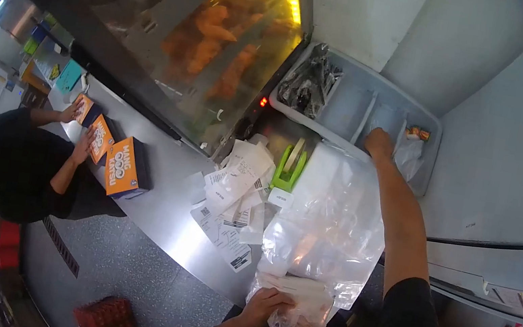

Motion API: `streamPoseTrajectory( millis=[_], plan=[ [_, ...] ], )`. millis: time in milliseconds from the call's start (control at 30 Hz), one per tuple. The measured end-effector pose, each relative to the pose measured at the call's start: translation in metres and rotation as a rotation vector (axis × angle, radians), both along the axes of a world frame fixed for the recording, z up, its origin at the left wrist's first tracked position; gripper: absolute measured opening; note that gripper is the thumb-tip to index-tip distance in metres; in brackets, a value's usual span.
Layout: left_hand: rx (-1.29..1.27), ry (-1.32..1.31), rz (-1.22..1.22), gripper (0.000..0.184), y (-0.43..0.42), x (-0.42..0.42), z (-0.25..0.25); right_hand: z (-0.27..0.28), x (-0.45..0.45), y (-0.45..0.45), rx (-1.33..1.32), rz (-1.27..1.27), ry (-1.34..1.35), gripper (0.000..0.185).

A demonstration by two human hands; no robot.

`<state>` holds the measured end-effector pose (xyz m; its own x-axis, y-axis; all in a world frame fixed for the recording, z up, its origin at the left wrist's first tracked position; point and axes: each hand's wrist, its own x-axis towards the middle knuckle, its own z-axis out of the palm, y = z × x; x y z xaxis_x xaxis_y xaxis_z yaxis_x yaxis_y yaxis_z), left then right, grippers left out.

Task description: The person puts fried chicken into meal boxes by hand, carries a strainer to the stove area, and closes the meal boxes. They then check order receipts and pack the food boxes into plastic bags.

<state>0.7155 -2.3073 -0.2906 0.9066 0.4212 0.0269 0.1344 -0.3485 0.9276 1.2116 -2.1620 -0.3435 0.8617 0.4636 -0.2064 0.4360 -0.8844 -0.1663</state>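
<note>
My left hand [267,307] is closed on a wrapped package in clear plastic [307,308] at the bottom centre. My right hand [379,143] reaches into a grey divided tray [341,138], its fingers curled in the compartment right of the middle one; what they hold, if anything, is hidden. Black plastic-wrapped items [311,89] fill the tray's left compartment. Small orange packets [417,132] and a clear bag [408,156] are in its right one. Between my hands, clear plastic bags [336,209] lie spread over the counter.
A green tape dispenser [290,166] stands beside paper receipts [238,180]. The glass-fronted warmer [192,36] holds fried food. At the left, another person's hands [81,147] touch orange boxes [126,166] on the steel counter [177,219]. A red crate [105,320] sits on the floor.
</note>
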Motion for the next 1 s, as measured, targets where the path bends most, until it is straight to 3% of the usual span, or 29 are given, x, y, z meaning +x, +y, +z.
streamPoseTrajectory(
  millis=[67, 200, 267, 333, 400, 467, 500, 567, 600, 667, 700, 733, 800, 867, 1000],
  plan=[
    [0.067, -0.017, -0.043, 0.036, 0.001, -0.003, 0.000, 0.000, 0.000, 0.002, 0.004, -0.009, 0.029, 0.022],
    [0.130, -0.055, -0.106, 0.036, 0.003, -0.004, 0.002, -0.003, 0.005, -0.005, 0.287, -0.123, -0.008, 0.020],
    [0.005, 0.001, -0.063, 0.035, 0.002, -0.003, 0.002, 0.000, 0.005, -0.015, 0.419, -0.194, -0.072, 0.018],
    [-0.093, 0.014, -0.001, 0.035, -0.001, 0.000, 0.014, 0.005, 0.003, -0.025, 0.772, -0.109, -0.145, 0.014],
    [-0.186, 0.037, 0.067, 0.035, -0.004, 0.003, 0.020, 0.013, 0.004, -0.038, 0.853, -0.041, -0.297, 0.011],
    [-0.125, 0.063, 0.091, 0.043, -0.005, 0.001, 0.017, 0.044, -0.014, -0.049, 1.201, -0.084, 0.005, 0.011],
    [-0.112, 0.060, 0.078, 0.043, -0.005, 0.000, 0.012, 0.056, -0.021, -0.056, 1.215, -0.093, -0.005, 0.011],
    [-0.085, 0.100, 0.086, 0.051, -0.008, -0.003, 0.004, 0.077, -0.034, -0.075, 1.307, -0.051, 0.281, 0.016],
    [-0.077, 0.097, 0.075, 0.051, -0.010, -0.003, 0.014, 0.091, -0.047, -0.084, 1.317, -0.057, 0.271, 0.016],
    [-0.017, 0.087, 0.136, 0.055, -0.016, -0.001, 0.029, 0.109, -0.081, -0.106, 1.341, 0.164, 0.148, 0.015],
    [0.236, 0.185, 0.083, 0.056, -0.020, -0.005, 0.020, 0.123, -0.105, -0.122, 1.337, 0.150, 0.152, 0.015],
    [0.162, 0.209, 0.101, 0.060, -0.022, -0.005, 0.039, 0.142, -0.129, -0.137, 1.249, 0.223, 0.066, 0.016],
    [0.278, 0.183, 0.099, 0.056, -0.030, -0.007, 0.039, 0.164, -0.174, -0.166, 1.146, 0.284, -0.003, 0.016],
    [0.060, 0.155, 0.129, 0.055, -0.032, -0.004, 0.032, 0.175, -0.214, -0.192, 1.118, 0.468, -0.217, 0.011],
    [0.366, 0.028, 0.009, 0.038, -0.033, -0.003, 0.021, 0.166, -0.275, -0.236, 1.035, 0.580, -0.255, 0.008]
  ],
)
